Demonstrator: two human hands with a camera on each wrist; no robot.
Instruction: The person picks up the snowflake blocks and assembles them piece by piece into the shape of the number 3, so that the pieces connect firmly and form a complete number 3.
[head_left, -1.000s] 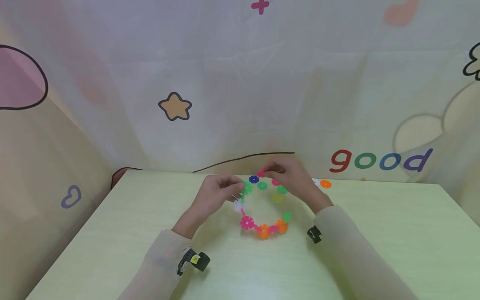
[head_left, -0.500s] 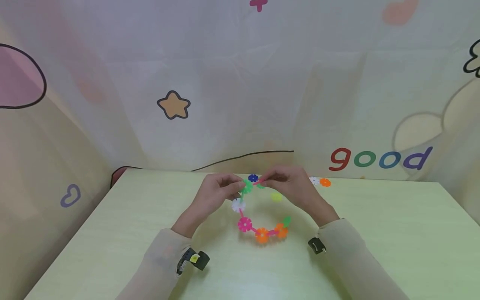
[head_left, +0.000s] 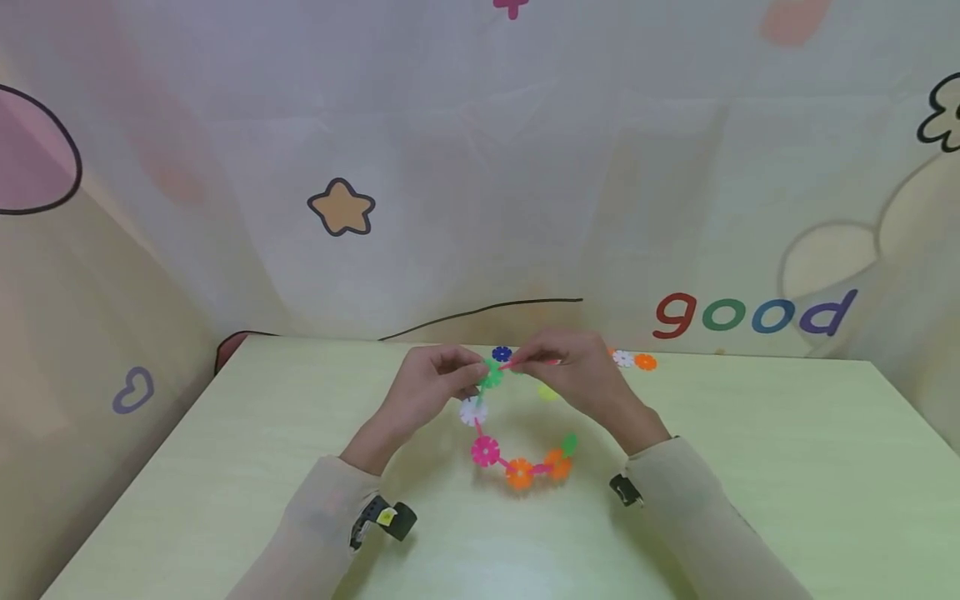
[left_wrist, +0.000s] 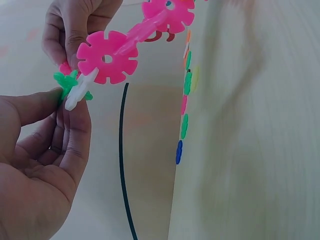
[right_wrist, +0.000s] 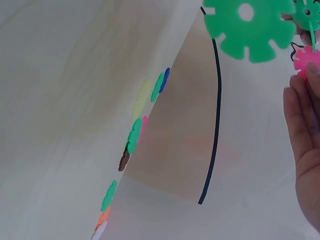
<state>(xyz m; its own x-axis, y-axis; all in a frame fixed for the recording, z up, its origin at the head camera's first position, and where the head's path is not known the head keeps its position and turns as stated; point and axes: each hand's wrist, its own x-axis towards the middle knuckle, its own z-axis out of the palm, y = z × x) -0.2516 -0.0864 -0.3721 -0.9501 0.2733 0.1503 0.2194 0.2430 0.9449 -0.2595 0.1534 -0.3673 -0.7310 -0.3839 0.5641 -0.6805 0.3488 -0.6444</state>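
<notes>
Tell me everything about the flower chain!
The flower chain is plastic-looking notched discs, green, white, pink and orange, slotted crosswise into an open curve above the table. The left hand pinches its upper green end; the right hand holds a pink disc beside it; joined or not, I can't tell.

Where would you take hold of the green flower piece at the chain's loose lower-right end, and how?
Probably pinch the upper-right rim of the green flower piece, coming from the right: in the head view it looks nearly edge-on, and its lower left meets the orange piece.
</notes>
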